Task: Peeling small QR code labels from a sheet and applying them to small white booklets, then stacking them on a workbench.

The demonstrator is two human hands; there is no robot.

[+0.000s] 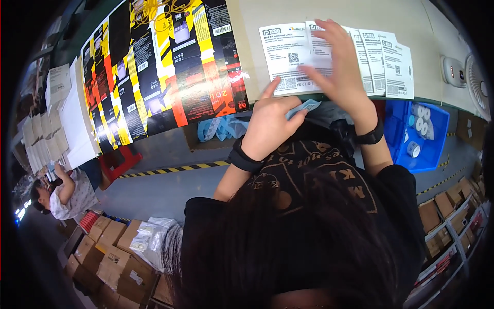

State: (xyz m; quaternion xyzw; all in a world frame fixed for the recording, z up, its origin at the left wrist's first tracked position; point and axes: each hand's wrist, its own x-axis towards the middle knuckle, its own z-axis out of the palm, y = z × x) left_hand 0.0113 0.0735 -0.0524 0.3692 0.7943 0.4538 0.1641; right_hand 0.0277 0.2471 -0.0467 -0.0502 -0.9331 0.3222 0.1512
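Observation:
White printed leaflets [398,72] lie in an overlapping row along the front of the table. My left hand [268,123] is at the table's edge, its index finger stretched onto the lower left corner of the leftmost leaflet [278,56]. Between its thumb and the curled fingers sits a light-blue paper strip [307,106]. Over the leaflets my right hand [342,69] hovers with thumb and fingers apart, and I see nothing held in it. It covers part of the second leaflet. Each wrist wears a black band.
Glossy black, yellow and red printed sheets [170,77] cover the table's left, with yellow rubber bands [159,10] on top. Below the edge, a cardboard box [198,144] holds crumpled blue strips. At right are a blue bin [429,149] with rolls and a fan [478,87]. Another person [72,193] works far left.

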